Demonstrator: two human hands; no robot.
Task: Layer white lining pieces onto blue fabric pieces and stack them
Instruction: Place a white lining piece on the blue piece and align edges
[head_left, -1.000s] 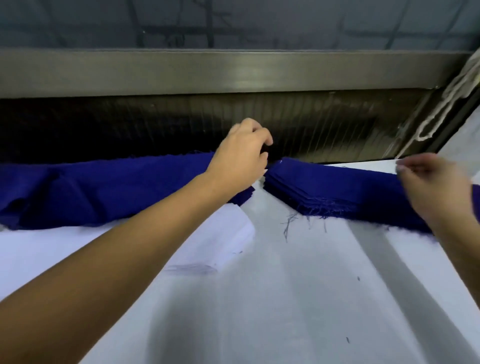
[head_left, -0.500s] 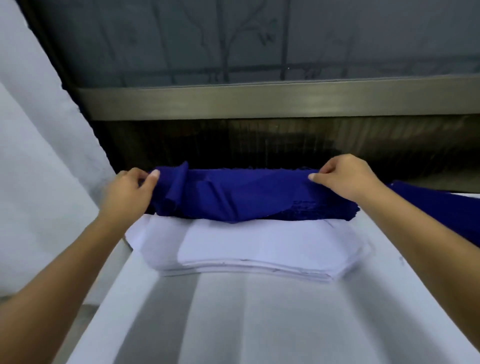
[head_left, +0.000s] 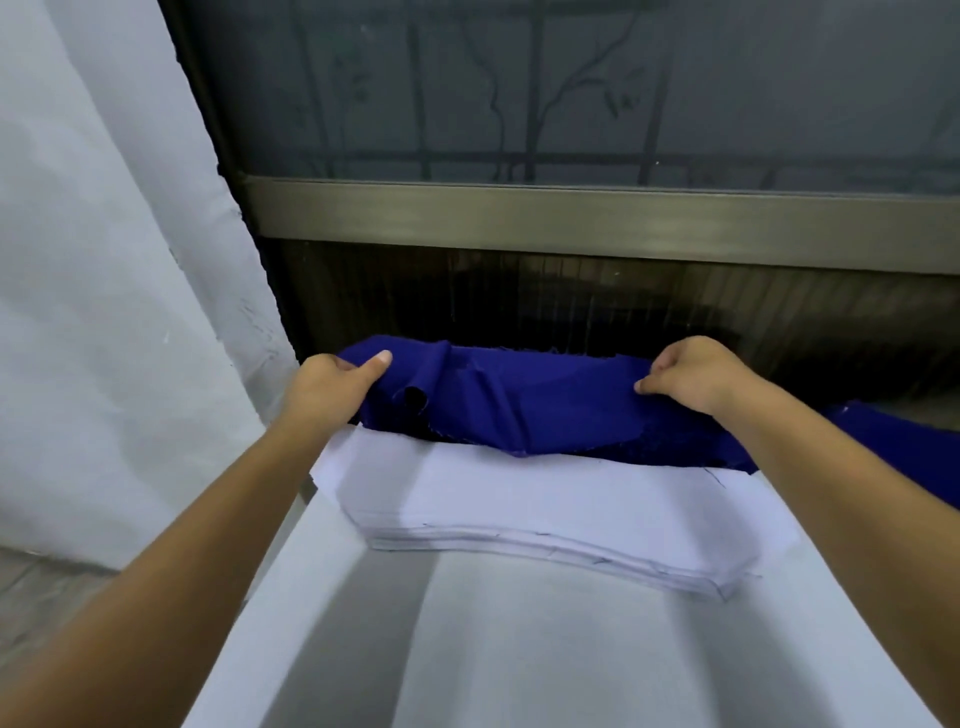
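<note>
A blue fabric piece (head_left: 530, 400) is lifted and rumpled above a pile of blue pieces at the far edge of the table. My left hand (head_left: 332, 387) pinches its left end, thumb on top. Its right end is gripped by my right hand (head_left: 696, 374), fingers curled into the cloth. Just in front lies a stack of white lining pieces (head_left: 545, 512), curved in outline and several layers thick. The blue pile under the lifted piece is mostly hidden.
A second pile of blue fabric (head_left: 904, 447) lies at the right, partly behind my right forearm. The white table (head_left: 519, 654) runs toward me. A dark window frame (head_left: 571, 218) stands right behind the fabric. A white wall (head_left: 104, 286) is at the left.
The view swung left from the right blue pile to the left one. Both hands took hold of the ends of a blue piece and have raised it slightly since half a second ago.
</note>
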